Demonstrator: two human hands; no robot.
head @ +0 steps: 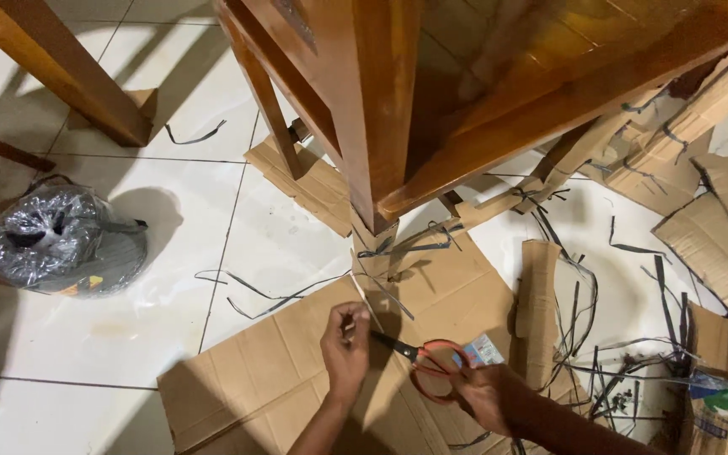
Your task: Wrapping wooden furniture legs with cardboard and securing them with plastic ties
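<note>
My right hand (pixel 484 394) grips red-handled scissors (pixel 425 364), their dark blades pointing left toward my left hand (pixel 345 344). My left hand pinches a thin pale strip (pixel 361 297) that runs up toward the foot of a wooden furniture leg (pixel 374 109). The blade tips sit right beside the left fingers, near the strip. Both hands hover over a flattened sheet of brown cardboard (pixel 254 371) on the white tiled floor.
A wooden furniture frame (pixel 549 93) fills the top. A roll wrapped in clear plastic (pixel 61 240) lies at the left. Cardboard pieces (pixel 718 244) and several dark cut strips (pixel 617 354) litter the right side. Another wooden leg (pixel 69 76) stands at the upper left.
</note>
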